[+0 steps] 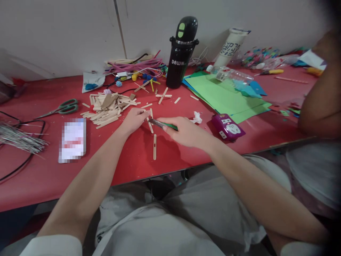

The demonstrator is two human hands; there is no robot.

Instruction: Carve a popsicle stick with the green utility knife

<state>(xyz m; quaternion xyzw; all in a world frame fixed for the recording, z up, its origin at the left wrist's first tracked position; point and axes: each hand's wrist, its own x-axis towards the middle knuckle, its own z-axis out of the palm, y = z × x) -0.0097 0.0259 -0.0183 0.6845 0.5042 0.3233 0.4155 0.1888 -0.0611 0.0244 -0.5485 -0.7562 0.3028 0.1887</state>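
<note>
The left hand (134,120) has its fingers closed on the upper end of a flat, pale wooden craft stick (150,128), which lies on a red surface (128,161). The right hand (183,131) is clamped around a slim green-and-grey utility knife (161,124); its blade appears to touch the stick, though the tip is small here. Nearer the person lies a pale wooden stick with a dark central mark (155,153). Beyond the left hand sits a loose pile of pale wooden sticks (113,110), with green-handled metal scissors (65,107) left of it.
</note>
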